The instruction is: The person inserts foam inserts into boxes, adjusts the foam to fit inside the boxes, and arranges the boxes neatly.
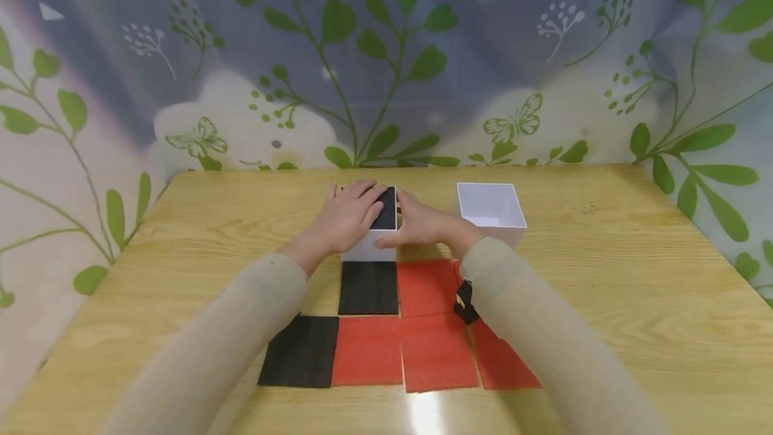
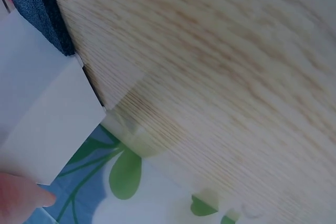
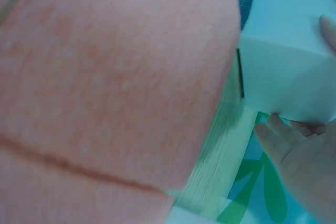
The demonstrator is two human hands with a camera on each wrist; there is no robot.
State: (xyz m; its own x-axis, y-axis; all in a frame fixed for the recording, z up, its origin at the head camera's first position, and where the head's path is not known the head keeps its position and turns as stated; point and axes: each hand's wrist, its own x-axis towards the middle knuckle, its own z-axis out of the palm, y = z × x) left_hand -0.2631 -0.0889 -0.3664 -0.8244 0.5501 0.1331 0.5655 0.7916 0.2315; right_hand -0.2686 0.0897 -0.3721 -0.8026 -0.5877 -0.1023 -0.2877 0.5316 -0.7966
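A white box (image 1: 368,245) stands at the far middle of the table, and black material (image 1: 384,212) shows inside its white top rim. My left hand (image 1: 352,215) lies over the top with its fingers stretched across the black material. From the right side my right hand (image 1: 423,220) holds the box, thumb along the front and fingers toward the back. In the left wrist view the box (image 2: 58,119) appears beside one fingertip (image 2: 23,198). The right wrist view shows the box (image 3: 289,77) with fingers (image 3: 281,137) at its far edge.
A second white box (image 1: 492,205), open-topped, stands to the right. In front lie black squares (image 1: 368,287) (image 1: 302,352) and several red squares (image 1: 367,351), partly covered by my sleeves. A black item (image 1: 466,304) with a yellow mark sits at my right sleeve. A leaf-printed curtain (image 1: 386,86) hangs behind the table.
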